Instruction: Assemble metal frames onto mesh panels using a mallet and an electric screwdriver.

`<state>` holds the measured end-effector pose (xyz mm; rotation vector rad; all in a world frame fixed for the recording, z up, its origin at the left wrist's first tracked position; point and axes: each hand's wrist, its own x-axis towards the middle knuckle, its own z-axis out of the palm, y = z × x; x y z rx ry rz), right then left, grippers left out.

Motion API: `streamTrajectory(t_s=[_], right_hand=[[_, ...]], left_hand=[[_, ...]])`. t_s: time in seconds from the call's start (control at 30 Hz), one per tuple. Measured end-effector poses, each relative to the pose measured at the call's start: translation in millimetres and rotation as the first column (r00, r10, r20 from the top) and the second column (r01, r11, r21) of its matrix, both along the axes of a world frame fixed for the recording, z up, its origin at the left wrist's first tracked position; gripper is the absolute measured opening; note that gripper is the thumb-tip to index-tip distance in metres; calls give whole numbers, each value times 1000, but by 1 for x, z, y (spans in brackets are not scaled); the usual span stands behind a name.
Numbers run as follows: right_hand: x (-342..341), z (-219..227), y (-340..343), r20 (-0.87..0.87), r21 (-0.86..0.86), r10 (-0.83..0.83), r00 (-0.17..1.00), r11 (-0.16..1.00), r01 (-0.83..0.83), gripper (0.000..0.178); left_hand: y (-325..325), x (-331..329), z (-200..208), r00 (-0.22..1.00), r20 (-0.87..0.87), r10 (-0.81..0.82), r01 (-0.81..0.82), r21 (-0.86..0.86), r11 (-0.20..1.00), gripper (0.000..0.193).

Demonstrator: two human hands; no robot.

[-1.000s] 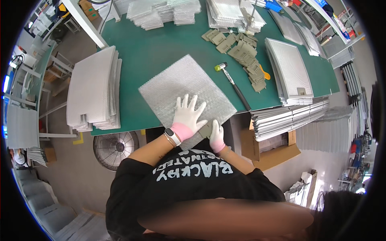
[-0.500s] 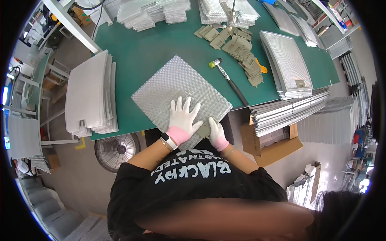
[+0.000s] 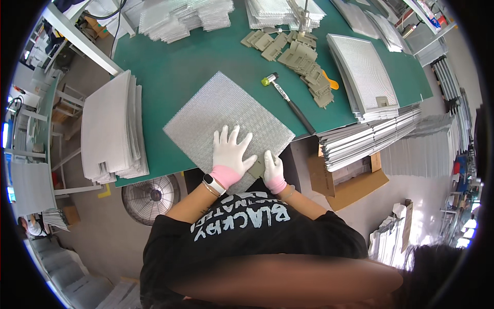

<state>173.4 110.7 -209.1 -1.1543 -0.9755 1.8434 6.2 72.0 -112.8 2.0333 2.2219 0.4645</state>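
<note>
A silver metal mesh sheet (image 3: 221, 105) lies turned cornerwise on the green table, its near corner jutting past the front edge toward my body. Gloved in white with a pink cuff, my left hand (image 3: 230, 154) rests flat on the mesh, fingers spread. At the near right edge of the sheet sits a grey-green plastic piece (image 3: 255, 170). My right hand (image 3: 272, 171), also gloved, pinches that piece with its fingers curled; the glove hides part of it. A hammer (image 3: 290, 104) with a green-yellow head and black handle lies right of the sheet.
Several similar plastic pieces (image 3: 303, 61) are heaped beyond the hammer, beside an orange tool (image 3: 332, 81). Mesh stacks stand at the left (image 3: 110, 126), at the back (image 3: 185, 18) and as framed panels at the right (image 3: 363, 74). Below are a floor fan (image 3: 152, 198) and a cardboard box (image 3: 355, 193).
The whole view has shifted slightly. My right hand has turned a little more upright at the plastic piece, while my left hand stays flat on the mesh.
</note>
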Motion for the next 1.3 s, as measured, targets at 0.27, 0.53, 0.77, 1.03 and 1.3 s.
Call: streamTrajectory(t_s=[0.27,0.53,0.77,1.03,1.3], right_hand=[[-5,0,1,-8,-20,-9,1000,1000,9,22],[-5,-2,0,30,-37,6,1000,999,-5,25],[7,-30,3,34,95,136,990,986,-138,35],[2,-27,1,-9,36,85,996,996,-85,30],[6,-18,7,25,85,182,983,979,-184,29]], left_hand=[[3,-1,-8,1000,12,9,-10,43,999,60],[18,-7,-7,996,85,8,-16,94,995,55],[28,-8,2,987,142,77,-77,-5,997,58],[27,-7,-6,989,122,77,-82,40,996,57],[39,-3,10,985,123,123,-113,-90,990,58]])
